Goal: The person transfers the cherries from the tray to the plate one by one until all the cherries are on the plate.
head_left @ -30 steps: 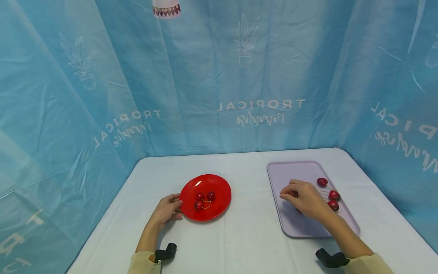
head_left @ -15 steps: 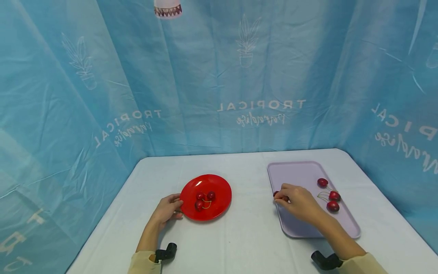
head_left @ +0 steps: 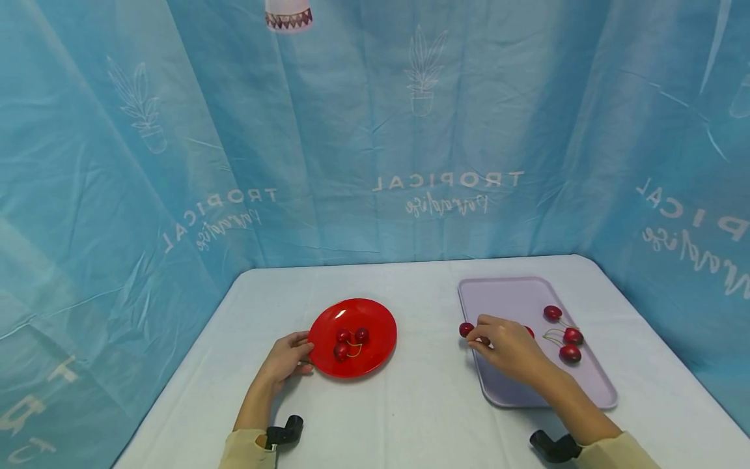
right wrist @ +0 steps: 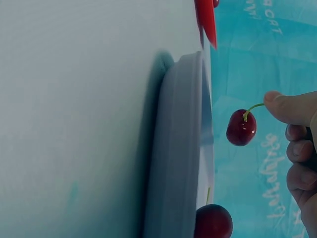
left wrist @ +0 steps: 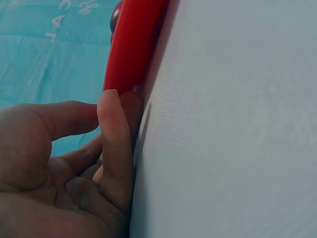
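The right hand (head_left: 508, 345) pinches a cherry (head_left: 466, 329) by its stem, fingers curled, and holds it in the air over the left edge of the lilac tray (head_left: 515, 384); in the right wrist view the fruit (right wrist: 241, 128) hangs clear of the tray's rim (right wrist: 176, 148) from the fingertips (right wrist: 290, 106). Three more cherries (head_left: 562, 335) lie toward the tray's right side, stems trailing, and a fourth seems to sit just behind the hand, though only a red sliver shows.

The left hand (head_left: 287, 357) rests on the bench (head_left: 422, 404), its grip set against the near-left rim of the red plate (head_left: 375, 312); from the left wrist view the fingers (left wrist: 115, 144) lie pressed along the plate's edge (left wrist: 130, 44), the thumb above. The plate carries three cherries (head_left: 350, 342) bunched at its middle. Plate and tray stand well apart on the white cloth, with blue printed curtain (head_left: 375, 130) behind.
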A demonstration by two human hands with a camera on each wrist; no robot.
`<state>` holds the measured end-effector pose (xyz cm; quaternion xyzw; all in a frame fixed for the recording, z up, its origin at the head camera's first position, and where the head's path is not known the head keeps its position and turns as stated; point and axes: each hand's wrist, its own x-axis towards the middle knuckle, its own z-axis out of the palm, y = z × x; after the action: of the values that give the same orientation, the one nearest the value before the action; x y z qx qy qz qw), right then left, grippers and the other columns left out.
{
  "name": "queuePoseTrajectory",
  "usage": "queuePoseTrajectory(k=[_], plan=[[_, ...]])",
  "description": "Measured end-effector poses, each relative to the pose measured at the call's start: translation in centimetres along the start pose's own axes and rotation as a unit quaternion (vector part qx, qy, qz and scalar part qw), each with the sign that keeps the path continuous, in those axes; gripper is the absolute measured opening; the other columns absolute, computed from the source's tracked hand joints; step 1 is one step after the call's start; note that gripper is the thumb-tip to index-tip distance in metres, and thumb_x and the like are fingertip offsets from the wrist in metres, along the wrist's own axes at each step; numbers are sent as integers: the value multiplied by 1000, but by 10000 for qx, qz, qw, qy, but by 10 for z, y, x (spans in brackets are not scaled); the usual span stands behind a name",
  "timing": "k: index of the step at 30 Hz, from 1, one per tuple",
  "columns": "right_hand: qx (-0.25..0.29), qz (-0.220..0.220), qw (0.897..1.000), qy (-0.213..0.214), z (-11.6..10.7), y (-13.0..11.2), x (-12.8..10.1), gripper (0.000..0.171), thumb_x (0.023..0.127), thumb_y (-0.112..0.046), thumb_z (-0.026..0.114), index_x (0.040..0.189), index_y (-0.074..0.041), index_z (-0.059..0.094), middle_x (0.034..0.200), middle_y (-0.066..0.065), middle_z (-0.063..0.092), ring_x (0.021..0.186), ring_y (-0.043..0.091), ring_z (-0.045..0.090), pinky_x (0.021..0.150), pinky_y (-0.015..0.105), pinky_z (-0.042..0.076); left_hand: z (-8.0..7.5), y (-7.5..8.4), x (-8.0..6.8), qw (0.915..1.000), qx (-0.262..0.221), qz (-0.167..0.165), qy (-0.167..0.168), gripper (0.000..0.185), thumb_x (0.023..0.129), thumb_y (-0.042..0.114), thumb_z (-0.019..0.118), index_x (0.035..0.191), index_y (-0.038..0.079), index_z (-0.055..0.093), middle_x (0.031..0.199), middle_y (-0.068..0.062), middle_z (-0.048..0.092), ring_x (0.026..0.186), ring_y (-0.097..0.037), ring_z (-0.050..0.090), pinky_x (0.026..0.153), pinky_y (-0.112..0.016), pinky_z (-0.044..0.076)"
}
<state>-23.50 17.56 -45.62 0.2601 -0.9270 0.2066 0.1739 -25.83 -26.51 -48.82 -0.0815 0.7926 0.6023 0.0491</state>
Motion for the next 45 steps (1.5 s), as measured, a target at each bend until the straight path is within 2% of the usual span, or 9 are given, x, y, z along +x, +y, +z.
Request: queuePoseTrajectory(k=[10, 19, 28, 33, 40, 45], plan=[[188, -286, 9991, 253, 9, -3, 7, 18, 72, -14, 85, 87, -15, 76, 77, -16, 53, 67, 2, 53, 60, 18, 50, 0, 0, 0, 10000, -9, -47, -21, 41, 94, 11, 58, 133, -2, 50, 113, -17, 61, 77, -23, 63, 65, -34, 58], [90, -590, 9977, 313, 20, -13, 16, 17, 73, -14, 85, 87, -16, 76, 76, -15, 52, 68, 2, 52, 60, 18, 50, 0, -1, 1, 10000, -9, -71, 11, 41, 94, 10, 58, 132, -2, 50, 112, -16, 61, 78, -22, 63, 64, -34, 58], [369, -658, 9958, 521, 34, -21, 25, 18, 72, -15, 85, 88, -15, 77, 76, -15, 53, 68, 2, 54, 59, 17, 50, 1, -2, 1, 10000, -4, -35, -12, 41, 94, 11, 59, 132, -3, 50, 108, -15, 62, 77, -22, 62, 64, -34, 58], [716, -711, 9930, 619, 41, -27, 30, 18, 72, -13, 85, 89, -15, 77, 75, -15, 54, 66, 1, 53, 58, 17, 50, 0, -1, 1, 10000, -31, -31, -9, 41, 94, 11, 58, 132, -2, 50, 106, -15, 63, 77, -22, 63, 64, -33, 58], [1649, -663, 9817, 687, 53, -38, 39, 14, 77, -10, 81, 88, -18, 76, 75, -15, 53, 64, 3, 47, 54, 18, 47, 0, -1, -1, 10000, 28, -26, 31, 43, 94, 12, 59, 133, -3, 50, 107, -15, 62, 75, -22, 62, 65, -34, 58], [1779, -848, 9768, 842, 59, -44, 42, 18, 77, -9, 81, 88, -22, 76, 76, -16, 53, 64, 3, 48, 54, 18, 47, 0, -1, 0, 10000, 0, -27, -12, 43, 94, 12, 59, 133, -3, 49, 106, -15, 63, 76, -22, 62, 65, -34, 58]])
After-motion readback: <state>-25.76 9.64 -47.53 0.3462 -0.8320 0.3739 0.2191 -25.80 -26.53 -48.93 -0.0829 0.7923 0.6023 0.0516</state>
